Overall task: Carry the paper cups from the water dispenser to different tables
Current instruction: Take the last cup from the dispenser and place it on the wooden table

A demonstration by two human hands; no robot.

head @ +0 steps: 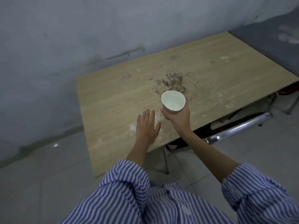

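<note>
From my feed I see the right hand (177, 117) wrapped around the lower wall of a white paper cup (173, 101), fingers curled and pressed on it, mouth up and tipped slightly toward the camera; I cannot tell whether its base touches the wooden table (113, 101) or hangs just above it. The cup sits over the table's near middle, just at 6 o'clock of a dark stained patch (171, 81). The left hand (148, 126) lies flat at 8 o'clock of the cup, fingers straight and loosely spread, palm down, holding nothing. Striped sleeves (127, 181) cover both upper arms.
</note>
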